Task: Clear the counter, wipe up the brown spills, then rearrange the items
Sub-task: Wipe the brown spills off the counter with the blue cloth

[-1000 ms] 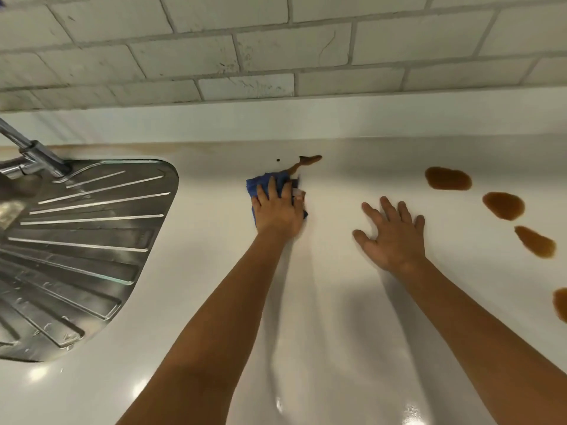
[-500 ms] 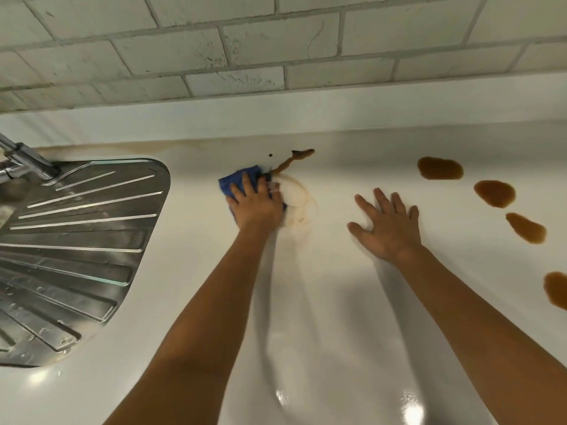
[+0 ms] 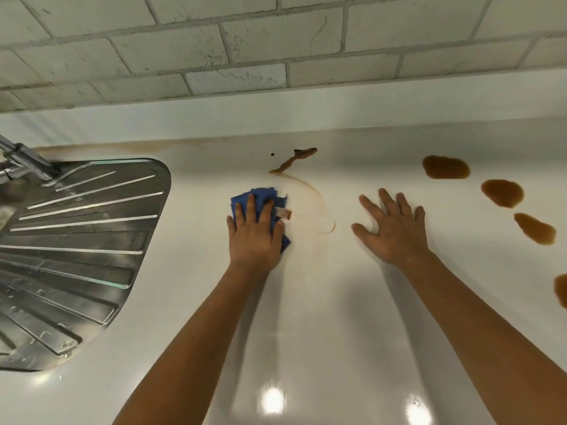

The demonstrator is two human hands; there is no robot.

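Note:
My left hand (image 3: 253,237) lies flat with straight fingers on a folded blue cloth (image 3: 260,197), pressing it onto the white counter (image 3: 306,317). A thin brown smear arc (image 3: 320,207) curves to the right of the cloth, and a dark brown streak (image 3: 294,159) with a small dot sits behind it near the back edge. My right hand (image 3: 394,231) rests open, fingers spread, on the counter right of the smear. Several brown puddles lie further right: one at the back (image 3: 446,171), another (image 3: 503,193), a third (image 3: 535,228), and one cut by the right edge (image 3: 561,289).
A ribbed steel drainboard (image 3: 76,240) of a sink fills the left side, with a chrome tap (image 3: 24,162) at its back. A low white upstand and a grey tiled wall (image 3: 276,41) close the counter at the back.
My left hand has slid the cloth left and then toward me, off the streak, leaving a faint brown arc on the counter. My right hand has stayed planted.

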